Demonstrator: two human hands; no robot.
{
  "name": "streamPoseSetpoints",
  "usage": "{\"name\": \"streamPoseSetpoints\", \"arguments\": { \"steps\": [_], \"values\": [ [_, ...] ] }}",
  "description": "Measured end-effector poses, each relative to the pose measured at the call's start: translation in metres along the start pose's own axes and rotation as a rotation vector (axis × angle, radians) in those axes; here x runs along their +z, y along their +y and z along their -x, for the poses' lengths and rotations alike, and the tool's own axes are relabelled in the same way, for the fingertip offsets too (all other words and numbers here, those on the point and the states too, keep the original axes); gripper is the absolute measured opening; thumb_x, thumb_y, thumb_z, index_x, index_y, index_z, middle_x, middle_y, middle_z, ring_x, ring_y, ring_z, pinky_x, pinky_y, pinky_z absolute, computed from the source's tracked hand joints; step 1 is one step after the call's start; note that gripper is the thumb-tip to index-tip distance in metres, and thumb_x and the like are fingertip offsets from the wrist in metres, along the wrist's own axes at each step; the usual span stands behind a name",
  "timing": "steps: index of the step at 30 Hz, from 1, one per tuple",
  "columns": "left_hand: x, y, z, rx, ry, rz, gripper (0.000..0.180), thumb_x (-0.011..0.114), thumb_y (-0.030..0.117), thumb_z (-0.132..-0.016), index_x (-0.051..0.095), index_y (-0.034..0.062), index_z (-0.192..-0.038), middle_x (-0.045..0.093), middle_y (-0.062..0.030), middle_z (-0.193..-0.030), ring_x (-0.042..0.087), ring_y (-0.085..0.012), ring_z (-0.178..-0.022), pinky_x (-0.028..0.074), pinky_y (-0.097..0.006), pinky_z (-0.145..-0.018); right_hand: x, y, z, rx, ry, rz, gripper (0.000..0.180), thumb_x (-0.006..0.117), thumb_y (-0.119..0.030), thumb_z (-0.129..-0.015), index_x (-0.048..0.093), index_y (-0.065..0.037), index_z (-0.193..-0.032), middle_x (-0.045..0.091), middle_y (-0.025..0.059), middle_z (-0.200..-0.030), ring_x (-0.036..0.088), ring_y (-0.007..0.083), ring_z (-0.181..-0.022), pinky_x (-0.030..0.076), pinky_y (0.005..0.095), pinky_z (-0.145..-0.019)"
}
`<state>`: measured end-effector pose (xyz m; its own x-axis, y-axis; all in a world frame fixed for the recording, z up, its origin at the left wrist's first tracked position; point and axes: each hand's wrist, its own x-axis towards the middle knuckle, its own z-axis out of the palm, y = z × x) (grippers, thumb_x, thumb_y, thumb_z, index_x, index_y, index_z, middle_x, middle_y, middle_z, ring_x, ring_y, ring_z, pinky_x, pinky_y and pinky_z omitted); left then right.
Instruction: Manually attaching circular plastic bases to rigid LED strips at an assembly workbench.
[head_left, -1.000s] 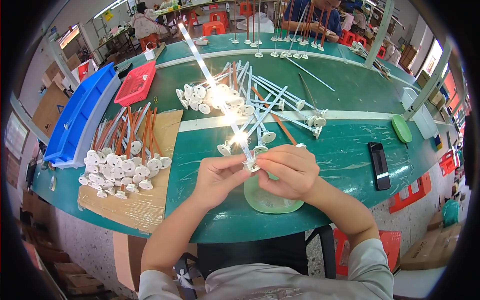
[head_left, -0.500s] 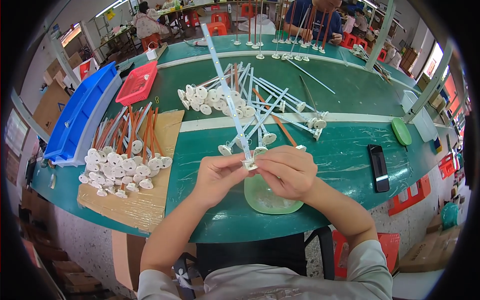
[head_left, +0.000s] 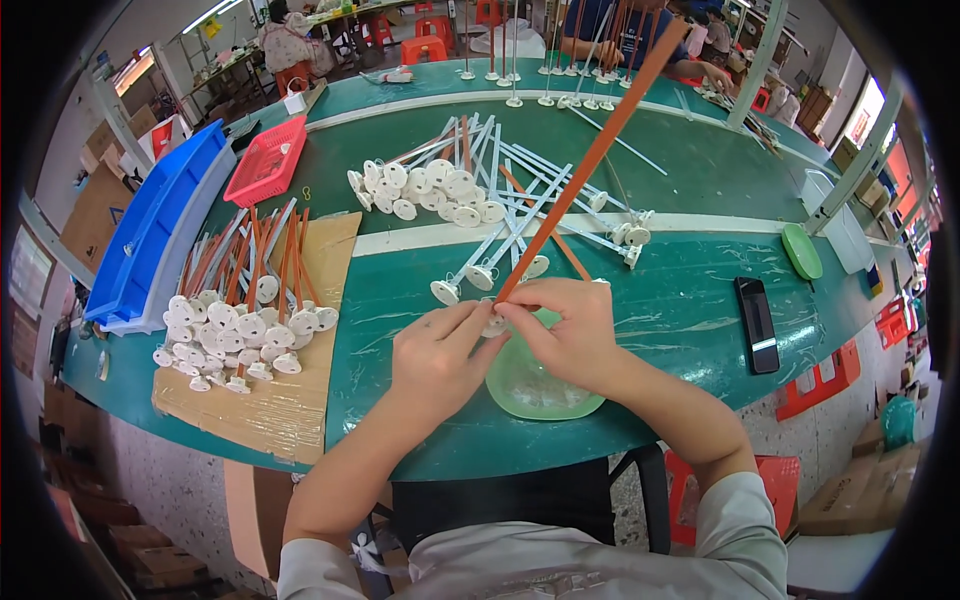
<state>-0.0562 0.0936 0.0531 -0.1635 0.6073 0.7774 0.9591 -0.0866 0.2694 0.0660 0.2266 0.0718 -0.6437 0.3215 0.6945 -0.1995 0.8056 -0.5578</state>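
Observation:
Pinched between my hands is the lower end of an LED strip (head_left: 590, 165), a long narrow bar whose orange-brown side shows. It leans up to the right. My left hand (head_left: 438, 352) is closed around a white base at its foot, mostly hidden by the fingers. My right hand (head_left: 566, 328) is closed too, thumb and fingers gripping the strip just above that base. Below them on the table sits a light green dish (head_left: 540, 398). Just beyond my hands lie several similar strips with white round bases (head_left: 445, 292).
At left, a cardboard sheet (head_left: 290, 415) bears a heap of orange and silver strips with white bases. Behind it stand a blue bin (head_left: 150, 235) and a pink basket (head_left: 268, 165). A phone (head_left: 756, 325) and a small green tray (head_left: 801, 252) lie right. Another person (head_left: 640, 40) works across the table.
The strip in my hands has turned over, from its silver LED side to its orange-brown side, and its top has swung from upper left to upper right.

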Motion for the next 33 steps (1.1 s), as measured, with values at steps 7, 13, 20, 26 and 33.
{"name": "streamPoseSetpoints", "arguments": {
  "steps": [7,13,20,26,33],
  "values": [
    [0.0,0.004,0.0,-0.077,0.004,-0.018,0.033,0.085,0.009,-0.067,0.073,-0.0002,-0.097,0.072,-0.0121,-0.091,0.071,-0.0233,-0.076,0.057,-0.029,-0.066,-0.004,-0.007,0.002,0.125,-0.063,0.097,0.006,0.072,-0.005,-0.082,0.072,0.0,-0.084,0.071,0.0094,-0.074,0.065,0.0137,-0.058,0.05,0.0252,-0.054],
    [-0.002,-0.012,0.0,-0.468,-0.126,0.534,0.034,0.079,0.004,-0.076,0.069,-0.0052,-0.108,0.071,-0.0143,-0.101,0.072,-0.019,-0.085,0.059,-0.03,-0.073,-0.015,0.007,-0.008,0.142,0.006,0.003,0.009,0.065,-0.002,-0.087,0.07,0.001,-0.094,0.071,0.0117,-0.085,0.066,0.0155,-0.064,0.051,0.0261,-0.056],
    [0.002,-0.013,0.003,-0.644,-0.183,0.969,0.037,0.075,-0.002,-0.081,0.065,-0.0072,-0.116,0.069,-0.0146,-0.105,0.068,-0.0156,-0.096,0.058,-0.031,-0.087,-0.013,0.013,-0.008,0.094,-0.109,-0.113,0.021,0.061,0.0,-0.089,0.068,-0.004,-0.108,0.068,0.0103,-0.111,0.067,0.0172,-0.094,0.054,0.0291,-0.071],
    [0.0,-0.012,0.001,-0.574,-0.193,0.901,0.034,0.075,-0.002,-0.081,0.067,-0.0055,-0.113,0.069,-0.0145,-0.105,0.068,-0.0152,-0.094,0.058,-0.03,-0.086,-0.019,0.009,-0.013,0.33,-0.202,-0.267,0.021,0.067,-0.009,-0.087,0.069,-0.004,-0.107,0.07,0.0078,-0.109,0.066,0.0139,-0.092,0.053,0.0273,-0.072],
    [-0.004,-0.006,-0.005,-0.407,-0.179,0.518,0.033,0.079,0.001,-0.077,0.069,-0.0058,-0.107,0.071,-0.0133,-0.1,0.069,-0.0156,-0.088,0.058,-0.029,-0.079,-0.015,0.014,-0.009,0.336,-0.19,-0.299,0.017,0.069,-0.01,-0.086,0.07,-0.003,-0.102,0.07,0.0082,-0.106,0.066,0.0131,-0.09,0.053,0.0267,-0.07]
  ]
}}
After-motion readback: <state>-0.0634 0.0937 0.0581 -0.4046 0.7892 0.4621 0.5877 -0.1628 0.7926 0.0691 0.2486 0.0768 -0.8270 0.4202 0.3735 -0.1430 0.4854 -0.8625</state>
